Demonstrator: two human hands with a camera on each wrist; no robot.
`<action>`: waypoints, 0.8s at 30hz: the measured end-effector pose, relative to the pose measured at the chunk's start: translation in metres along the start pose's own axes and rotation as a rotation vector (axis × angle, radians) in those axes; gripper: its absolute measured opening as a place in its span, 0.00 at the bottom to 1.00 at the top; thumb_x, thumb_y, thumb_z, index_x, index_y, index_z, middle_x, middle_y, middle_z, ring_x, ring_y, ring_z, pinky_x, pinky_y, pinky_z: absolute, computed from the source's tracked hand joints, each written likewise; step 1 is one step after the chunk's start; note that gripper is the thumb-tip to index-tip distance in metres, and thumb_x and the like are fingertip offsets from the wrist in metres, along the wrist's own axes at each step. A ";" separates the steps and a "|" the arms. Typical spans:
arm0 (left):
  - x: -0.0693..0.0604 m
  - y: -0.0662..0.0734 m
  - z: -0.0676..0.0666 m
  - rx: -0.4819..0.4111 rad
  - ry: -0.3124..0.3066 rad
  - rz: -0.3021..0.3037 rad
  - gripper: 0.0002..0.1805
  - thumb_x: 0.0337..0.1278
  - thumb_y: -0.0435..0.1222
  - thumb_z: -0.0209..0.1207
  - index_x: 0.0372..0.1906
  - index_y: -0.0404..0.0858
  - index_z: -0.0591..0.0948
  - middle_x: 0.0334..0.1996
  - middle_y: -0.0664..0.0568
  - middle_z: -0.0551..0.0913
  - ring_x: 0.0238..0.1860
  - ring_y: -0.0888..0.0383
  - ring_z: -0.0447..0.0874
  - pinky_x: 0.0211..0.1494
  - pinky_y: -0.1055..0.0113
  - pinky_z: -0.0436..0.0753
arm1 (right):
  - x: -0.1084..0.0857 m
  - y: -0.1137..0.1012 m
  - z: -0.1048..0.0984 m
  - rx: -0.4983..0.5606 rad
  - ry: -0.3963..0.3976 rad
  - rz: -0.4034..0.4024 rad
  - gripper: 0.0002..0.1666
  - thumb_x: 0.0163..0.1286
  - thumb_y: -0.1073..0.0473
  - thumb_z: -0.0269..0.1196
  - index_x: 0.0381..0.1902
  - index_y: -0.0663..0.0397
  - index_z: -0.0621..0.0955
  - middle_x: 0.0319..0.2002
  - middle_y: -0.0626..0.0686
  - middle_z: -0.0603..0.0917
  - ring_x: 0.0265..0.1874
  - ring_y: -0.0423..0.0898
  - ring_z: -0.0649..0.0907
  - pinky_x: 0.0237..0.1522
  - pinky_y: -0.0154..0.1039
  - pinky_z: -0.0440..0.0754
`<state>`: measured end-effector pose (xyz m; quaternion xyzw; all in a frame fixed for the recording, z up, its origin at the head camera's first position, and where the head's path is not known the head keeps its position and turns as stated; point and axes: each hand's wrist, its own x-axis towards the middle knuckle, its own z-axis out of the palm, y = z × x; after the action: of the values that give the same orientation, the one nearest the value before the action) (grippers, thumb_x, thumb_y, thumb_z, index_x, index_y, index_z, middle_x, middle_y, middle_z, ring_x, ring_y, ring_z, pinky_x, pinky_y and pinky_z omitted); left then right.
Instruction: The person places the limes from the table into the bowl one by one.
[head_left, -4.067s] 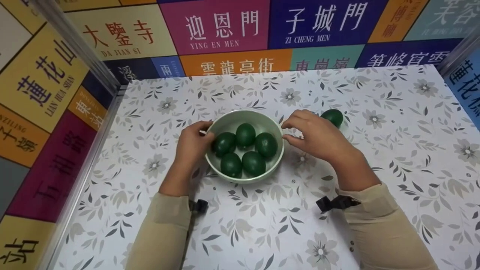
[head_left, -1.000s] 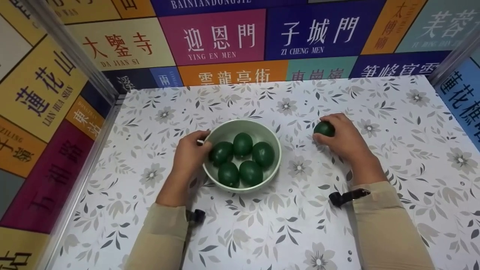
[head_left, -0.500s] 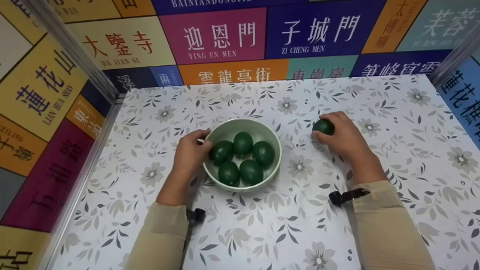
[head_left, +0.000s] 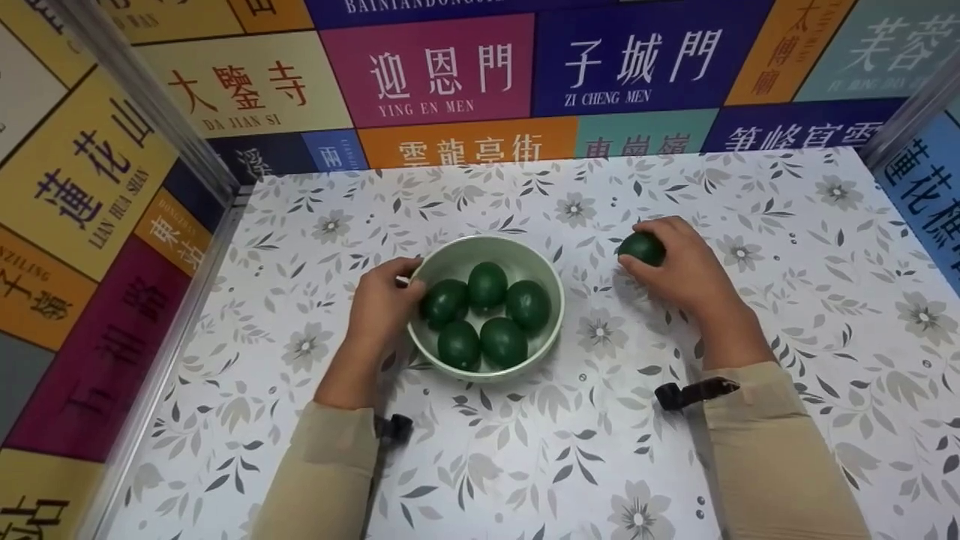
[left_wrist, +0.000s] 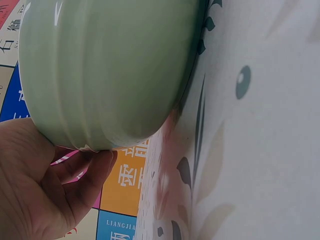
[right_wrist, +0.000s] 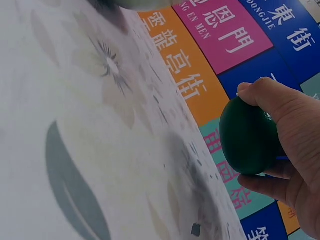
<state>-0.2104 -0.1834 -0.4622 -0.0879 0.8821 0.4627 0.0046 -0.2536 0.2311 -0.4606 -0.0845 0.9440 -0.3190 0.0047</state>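
Note:
A pale green bowl [head_left: 480,250] stands on the table with several dark green egg-shaped fruits [head_left: 504,343] lying in it. My left hand [head_left: 377,304] grips the bowl's left rim, thumb at the inner edge and fingers outside. In the left wrist view, fingertips [left_wrist: 105,162] touch the bowl's outer wall [left_wrist: 110,75]. To the right of the bowl, my right hand [head_left: 690,270] holds one more egg-shaped fruit [head_left: 643,247] between thumb and fingers. The right wrist view shows this smooth green fruit [right_wrist: 246,137] raised off the table, a shadow below it.
White floral paper or cloth covers the table [head_left: 525,465]. Colourful panels with Chinese lettering [head_left: 442,71] stand upright along the back, and more panels [head_left: 97,157] rise on the left and right. A black wrist strap [head_left: 694,394] sits on each sleeve.
My right hand has gone from beside the bowl's rim to the loose fruit and taken hold of it. Over the last second it shifts slightly left. My left hand stays on the bowl.

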 end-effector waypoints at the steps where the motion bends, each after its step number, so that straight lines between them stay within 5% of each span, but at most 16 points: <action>1: 0.000 0.000 0.000 -0.005 -0.002 0.006 0.21 0.64 0.37 0.60 0.61 0.48 0.85 0.49 0.52 0.85 0.46 0.54 0.84 0.47 0.60 0.86 | 0.000 -0.002 0.000 0.000 0.010 -0.014 0.39 0.70 0.37 0.66 0.72 0.50 0.74 0.71 0.59 0.71 0.65 0.62 0.73 0.60 0.64 0.76; 14: 0.002 0.000 -0.001 -0.009 0.001 0.025 0.21 0.63 0.36 0.60 0.60 0.47 0.86 0.48 0.52 0.85 0.46 0.54 0.83 0.46 0.60 0.86 | -0.007 -0.052 0.003 -0.041 0.088 -0.225 0.33 0.68 0.42 0.70 0.64 0.53 0.79 0.63 0.58 0.77 0.60 0.58 0.77 0.58 0.59 0.79; 24: 0.003 -0.002 0.000 -0.029 -0.006 0.017 0.20 0.64 0.35 0.60 0.60 0.46 0.85 0.48 0.51 0.85 0.46 0.53 0.84 0.46 0.60 0.86 | -0.012 -0.086 0.013 -0.058 0.089 -0.315 0.32 0.67 0.43 0.72 0.63 0.52 0.80 0.62 0.58 0.78 0.59 0.57 0.78 0.57 0.58 0.81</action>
<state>-0.2129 -0.1851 -0.4640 -0.0789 0.8760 0.4758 0.0022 -0.2279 0.1580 -0.4193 -0.2173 0.9271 -0.2919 -0.0895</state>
